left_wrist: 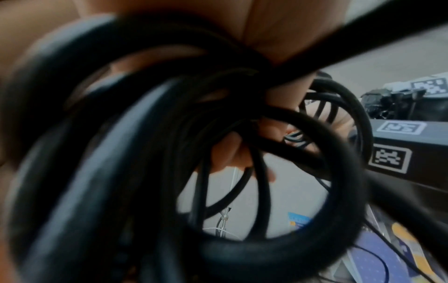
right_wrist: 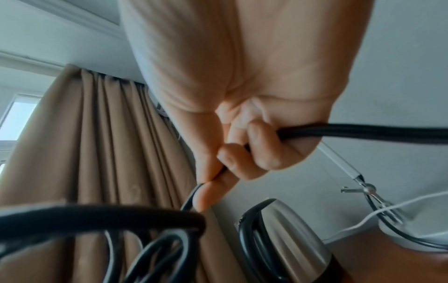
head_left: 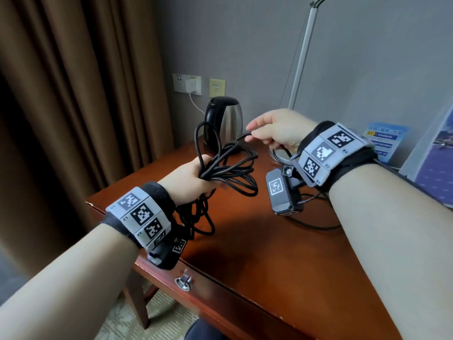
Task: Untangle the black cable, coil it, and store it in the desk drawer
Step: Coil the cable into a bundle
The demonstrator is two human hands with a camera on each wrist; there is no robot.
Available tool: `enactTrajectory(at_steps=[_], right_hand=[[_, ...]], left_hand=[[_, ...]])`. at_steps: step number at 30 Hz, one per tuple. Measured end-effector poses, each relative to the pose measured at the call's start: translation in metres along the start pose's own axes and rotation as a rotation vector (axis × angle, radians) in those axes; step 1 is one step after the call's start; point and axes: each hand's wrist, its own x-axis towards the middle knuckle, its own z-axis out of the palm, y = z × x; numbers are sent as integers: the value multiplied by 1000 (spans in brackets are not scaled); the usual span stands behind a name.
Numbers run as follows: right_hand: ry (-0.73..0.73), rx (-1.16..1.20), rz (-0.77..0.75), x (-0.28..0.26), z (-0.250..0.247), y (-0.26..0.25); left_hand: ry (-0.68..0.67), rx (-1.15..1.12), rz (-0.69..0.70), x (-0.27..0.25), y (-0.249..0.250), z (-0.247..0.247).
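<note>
My left hand (head_left: 191, 177) grips a bundle of several loops of the black cable (head_left: 235, 168) above the wooden desk (head_left: 257, 241). Some loops stick up and to the right, others hang below the wrist. In the left wrist view the cable (left_wrist: 169, 153) fills the picture, with fingers (left_wrist: 230, 153) curled round it. To the right, my right hand (head_left: 274, 133) holds one strand of the cable (right_wrist: 363, 132), curled fingers (right_wrist: 261, 151) and thumb closed on it. The closed desk drawer (head_left: 220, 298), with a metal ring pull (head_left: 183, 282), lies below the left wrist.
A steel kettle (head_left: 224, 119) with a black handle stands at the desk's back behind the loops. A lamp base (head_left: 279, 154) and pole rise behind the right hand. Wall sockets (head_left: 187, 84) with a white charger, a blue card (head_left: 384, 141), and brown curtains (head_left: 73, 94) on the left.
</note>
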Motion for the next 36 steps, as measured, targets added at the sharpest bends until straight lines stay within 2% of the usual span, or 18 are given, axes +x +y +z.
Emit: enactTrajectory(at_steps=[4, 9, 13, 17, 20, 24, 26, 32, 36], right_hand=[[87, -69, -3, -1, -1, 9], [-23, -252, 182, -1, -9, 22], [36, -137, 245, 3, -10, 37], [62, 53, 248, 7, -5, 36], [80, 99, 250, 3, -11, 35], [94, -218, 301, -7, -18, 53], [119, -265, 322, -8, -18, 59], [328, -95, 253, 2, -16, 44], [411, -146, 126, -1, -12, 28]], left_hand=[[50, 28, -30, 5, 2, 5], [128, 69, -50, 6, -2, 6], [114, 58, -68, 7, 0, 7], [43, 40, -60, 10, 3, 12], [95, 76, -76, 15, 1, 11], [168, -49, -133, 19, -7, 1], [166, -66, -135, 19, -9, 1], [140, -145, -134, 24, -1, 15], [261, -259, -176, 34, 3, 19]])
